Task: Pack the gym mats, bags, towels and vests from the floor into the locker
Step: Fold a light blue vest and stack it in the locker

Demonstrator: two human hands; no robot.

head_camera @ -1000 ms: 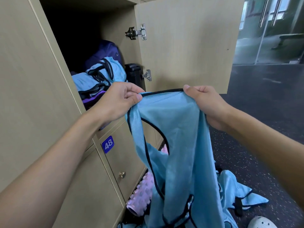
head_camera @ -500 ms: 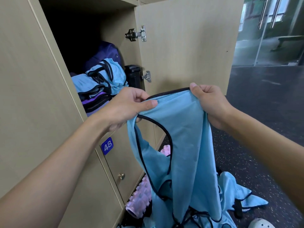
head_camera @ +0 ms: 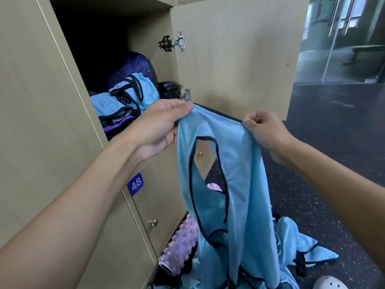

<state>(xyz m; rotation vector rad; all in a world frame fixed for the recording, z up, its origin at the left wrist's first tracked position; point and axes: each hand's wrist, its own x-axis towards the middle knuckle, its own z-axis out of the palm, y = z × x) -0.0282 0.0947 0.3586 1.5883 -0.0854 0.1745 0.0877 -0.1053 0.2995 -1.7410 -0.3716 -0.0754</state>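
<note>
Curled fingers of the left hand and right hand pinch the black-trimmed edge of a light-blue vest, which hangs before the open locker. I would bring the two corners together, halve the cloth, then lay it flat on the folded vests inside.

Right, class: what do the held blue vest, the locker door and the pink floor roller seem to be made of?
The vest: thin synthetic fabric, probably; faint sheen, limp drape. The locker door: matt wood-grain laminate, seemingly. The roller: likely foam; dull, knobbly surface.
</note>
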